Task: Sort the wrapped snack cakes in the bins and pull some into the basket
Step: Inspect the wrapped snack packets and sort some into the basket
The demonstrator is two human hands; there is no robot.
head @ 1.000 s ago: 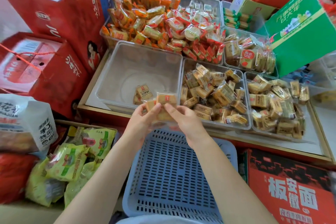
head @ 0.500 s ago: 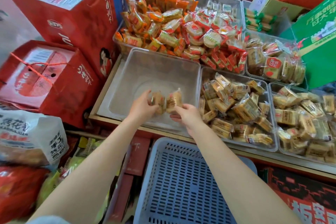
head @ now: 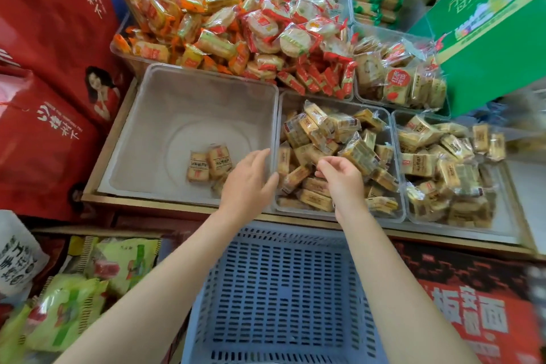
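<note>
A few wrapped snack cakes (head: 210, 163) lie near the front of the nearly bare clear bin (head: 165, 103) on the desk (head: 106, 145). The left hand (head: 249, 183) hovers over that bin's front right corner, fingers relaxed and holding nothing. The right hand (head: 342, 179) is over the heaped middle bin (head: 397, 186), fingers loosely curled above the cakes; whether they pinch one I cannot tell. The blue slotted basket (head: 280, 295) sits below, between the forearms.

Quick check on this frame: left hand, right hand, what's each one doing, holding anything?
Left hand: open, fingers relaxed over the near-empty bin, holding nothing.
Right hand: fingers curled over the snack cakes in the middle bin; a grip cannot be told.
</note>
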